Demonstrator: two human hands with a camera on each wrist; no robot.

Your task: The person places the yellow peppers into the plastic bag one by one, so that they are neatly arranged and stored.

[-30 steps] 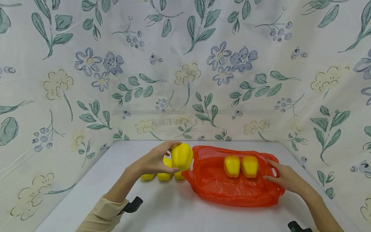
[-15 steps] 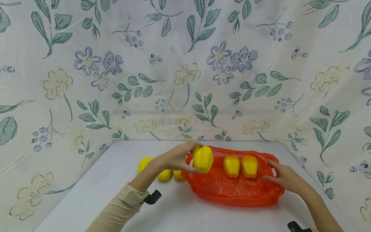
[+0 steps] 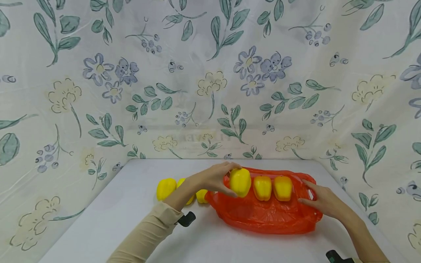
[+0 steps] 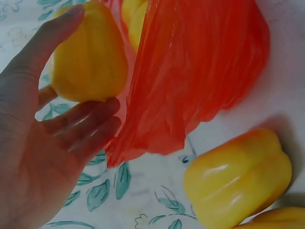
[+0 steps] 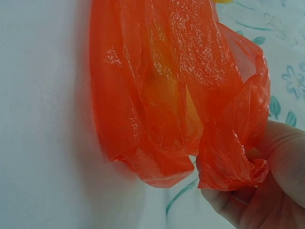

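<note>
A yellow bell pepper [image 3: 240, 182] is gripped by my left hand [image 3: 215, 179], thumb on one side and fingers on the other. It is at the left part of a red plastic bag [image 3: 266, 221], beside two more yellow bell peppers, the nearer [image 3: 262, 188] and the farther [image 3: 283, 189], which lie in the bag. In the left wrist view the held bell pepper [image 4: 90, 57] is next to the bag's edge. My right hand [image 3: 327, 201] holds the bag's right end; the right wrist view has crumpled plastic [image 5: 228, 162] pinched between thumb and fingers.
Left of the bag, several loose yellow bell peppers lie on the white table [image 3: 108, 212], one of them [image 3: 166, 188] farthest left and another [image 3: 201, 196] by the bag's edge. My left forearm partly hides this group. A floral cloth [image 3: 210, 91] hangs behind the table.
My left hand has carried the bell pepper rightward from above the loose group to the bag, beside the two peppers there. The right hand has stayed at the bag's right end.
</note>
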